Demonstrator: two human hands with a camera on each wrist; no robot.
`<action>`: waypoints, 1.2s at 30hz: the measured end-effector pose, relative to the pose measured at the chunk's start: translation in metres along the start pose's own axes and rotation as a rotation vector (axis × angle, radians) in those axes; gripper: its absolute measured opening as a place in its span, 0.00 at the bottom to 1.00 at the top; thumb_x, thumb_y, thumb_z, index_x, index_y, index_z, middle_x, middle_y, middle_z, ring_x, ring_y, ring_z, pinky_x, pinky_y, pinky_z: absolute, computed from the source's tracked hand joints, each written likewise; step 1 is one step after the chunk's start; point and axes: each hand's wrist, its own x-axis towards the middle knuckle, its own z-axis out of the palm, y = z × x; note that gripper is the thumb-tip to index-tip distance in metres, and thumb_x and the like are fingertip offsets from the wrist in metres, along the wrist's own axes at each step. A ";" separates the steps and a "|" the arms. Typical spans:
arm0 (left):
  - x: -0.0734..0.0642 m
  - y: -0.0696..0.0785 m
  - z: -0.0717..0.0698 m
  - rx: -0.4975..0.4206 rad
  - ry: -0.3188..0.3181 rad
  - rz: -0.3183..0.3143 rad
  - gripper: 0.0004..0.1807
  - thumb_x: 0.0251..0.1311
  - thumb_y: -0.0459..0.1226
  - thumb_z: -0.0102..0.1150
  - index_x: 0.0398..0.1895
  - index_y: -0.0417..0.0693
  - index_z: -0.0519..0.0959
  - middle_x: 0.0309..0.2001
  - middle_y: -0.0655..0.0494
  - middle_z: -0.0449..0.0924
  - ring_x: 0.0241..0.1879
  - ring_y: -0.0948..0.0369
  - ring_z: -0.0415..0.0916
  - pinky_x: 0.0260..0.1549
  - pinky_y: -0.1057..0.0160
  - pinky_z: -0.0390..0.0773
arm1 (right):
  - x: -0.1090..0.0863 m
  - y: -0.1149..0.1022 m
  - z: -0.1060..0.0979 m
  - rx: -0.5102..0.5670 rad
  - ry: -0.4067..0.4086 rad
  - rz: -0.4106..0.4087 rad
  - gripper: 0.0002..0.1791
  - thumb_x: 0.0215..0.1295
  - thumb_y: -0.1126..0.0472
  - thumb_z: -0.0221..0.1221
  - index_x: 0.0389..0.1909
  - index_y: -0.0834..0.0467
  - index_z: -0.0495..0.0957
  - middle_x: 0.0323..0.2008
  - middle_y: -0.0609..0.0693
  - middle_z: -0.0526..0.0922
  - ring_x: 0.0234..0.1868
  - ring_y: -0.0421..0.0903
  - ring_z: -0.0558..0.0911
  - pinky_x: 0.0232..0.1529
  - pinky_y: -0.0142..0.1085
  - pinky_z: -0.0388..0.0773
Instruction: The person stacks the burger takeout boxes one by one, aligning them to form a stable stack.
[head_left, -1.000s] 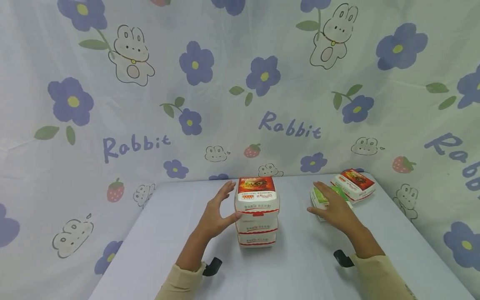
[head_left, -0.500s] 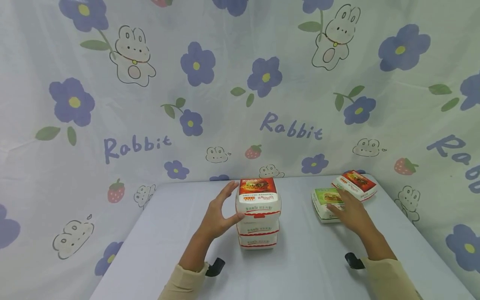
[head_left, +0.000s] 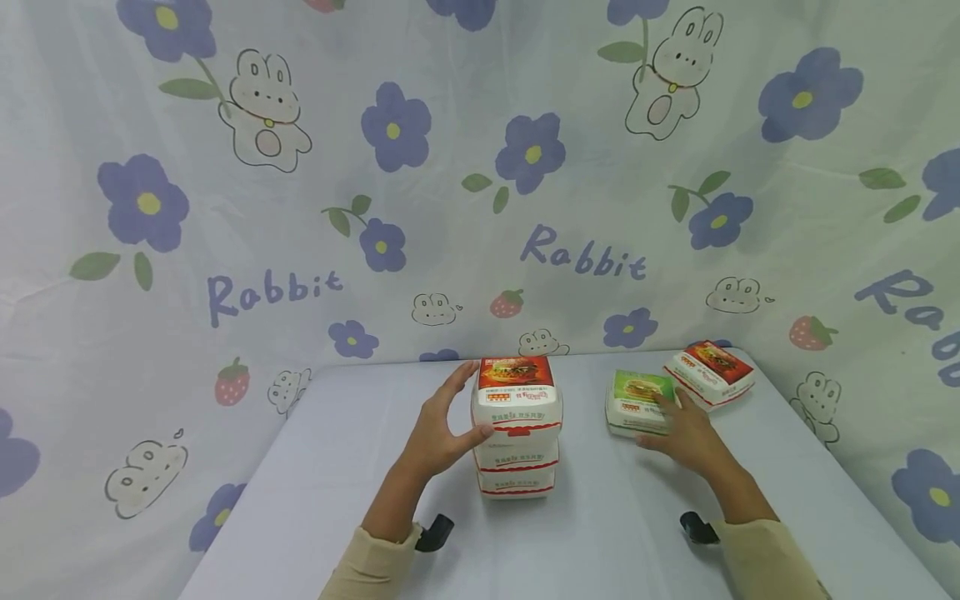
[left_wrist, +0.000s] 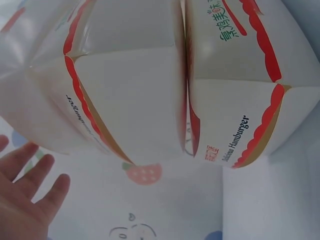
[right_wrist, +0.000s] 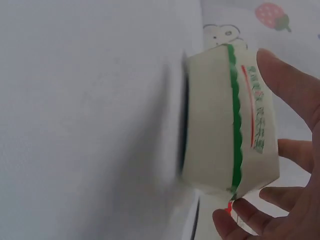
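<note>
A stack of three white burger boxes (head_left: 517, 433) with a red top stands in the middle of the table; its side fills the left wrist view (left_wrist: 150, 90). My left hand (head_left: 452, 414) is spread beside its left side, thumb touching the top box, fingers straight (left_wrist: 30, 182). A green-topped burger box (head_left: 634, 402) sits to the right, tilted a little. My right hand (head_left: 681, 423) holds it from its right side, thumb on one face and fingers on the other (right_wrist: 292, 150), around the green-edged box (right_wrist: 225, 125).
A red-topped burger box (head_left: 709, 372) lies at the back right corner of the pale table (head_left: 337, 500). A rabbit-and-flower cloth (head_left: 390, 208) hangs behind and around the table. Black wrist mounts (head_left: 433, 532) sit under both sleeves.
My right hand took hold of the green-topped box and shifted it left, toward the stack. My left hand stayed against the stack.
</note>
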 end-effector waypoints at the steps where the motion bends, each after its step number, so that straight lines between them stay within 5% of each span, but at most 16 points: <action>1: 0.000 0.000 0.000 0.002 -0.001 -0.002 0.47 0.54 0.58 0.63 0.76 0.56 0.56 0.72 0.62 0.59 0.67 0.50 0.63 0.58 0.37 0.65 | 0.000 0.000 0.002 -0.002 -0.003 -0.007 0.61 0.49 0.32 0.67 0.75 0.64 0.52 0.71 0.75 0.39 0.66 0.81 0.44 0.54 0.75 0.54; 13: -0.001 0.002 -0.001 0.000 0.000 0.000 0.46 0.54 0.58 0.63 0.75 0.58 0.57 0.72 0.63 0.60 0.66 0.50 0.65 0.58 0.37 0.66 | 0.012 0.014 0.007 0.089 0.045 -0.036 0.69 0.45 0.37 0.72 0.78 0.55 0.38 0.72 0.69 0.21 0.66 0.82 0.41 0.55 0.75 0.52; 24: -0.003 0.003 -0.005 0.007 -0.011 0.002 0.46 0.55 0.57 0.64 0.75 0.58 0.58 0.72 0.60 0.60 0.65 0.49 0.65 0.57 0.37 0.67 | 0.021 0.024 0.013 0.135 -0.008 -0.055 0.64 0.49 0.41 0.72 0.77 0.58 0.41 0.72 0.74 0.33 0.68 0.79 0.42 0.58 0.74 0.49; 36: -0.002 0.002 -0.005 0.011 -0.013 0.010 0.46 0.54 0.57 0.64 0.75 0.55 0.58 0.72 0.59 0.61 0.65 0.47 0.65 0.57 0.37 0.66 | 0.016 0.026 0.012 0.140 0.032 -0.034 0.61 0.49 0.37 0.70 0.76 0.58 0.48 0.72 0.72 0.40 0.67 0.78 0.49 0.57 0.72 0.55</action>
